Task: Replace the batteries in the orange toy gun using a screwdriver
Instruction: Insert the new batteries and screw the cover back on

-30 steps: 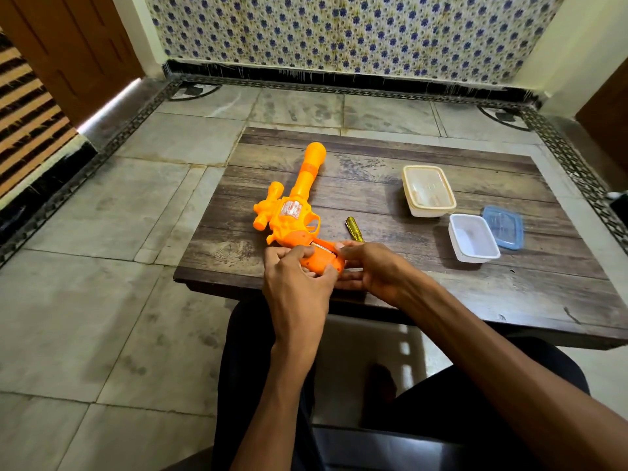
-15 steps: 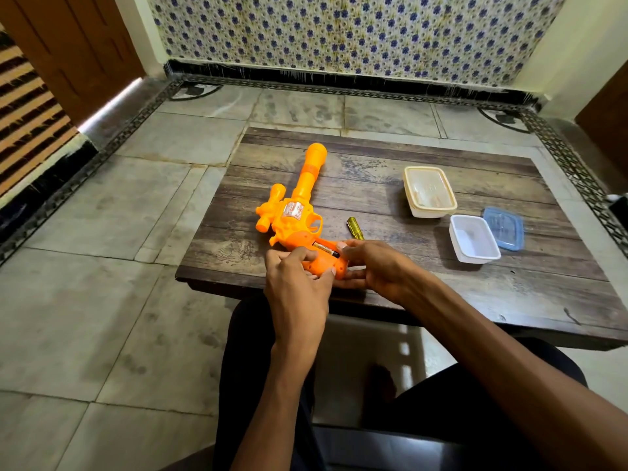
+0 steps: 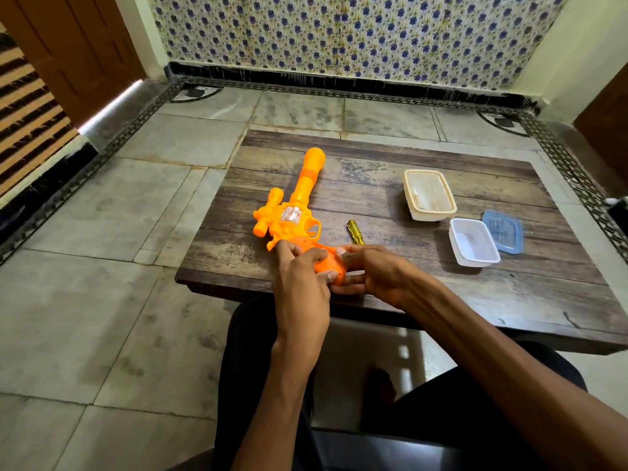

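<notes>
The orange toy gun [image 3: 295,212] lies on the wooden table [image 3: 390,287], barrel pointing away from me, grip at the near edge. My left hand [image 3: 300,277] wraps over the grip from the left. My right hand [image 3: 372,271] holds the grip's right side, fingers curled beneath it. Both hands hide the battery compartment, so no battery shows. A screwdriver with a yellow handle [image 3: 355,231] lies on the table just beyond my right hand, its tip hidden behind the fingers.
A cream-rimmed clear container [image 3: 429,194] stands at the back right. Closer sits a white tub [image 3: 473,242] with its blue lid [image 3: 503,231] beside it. The table's near edge runs over my lap. Tiled floor lies to the left.
A thin dark part seen at the grip half a second ago is now covered. My left fingers have slid up over the grip and my right hand has closed in on it.
</notes>
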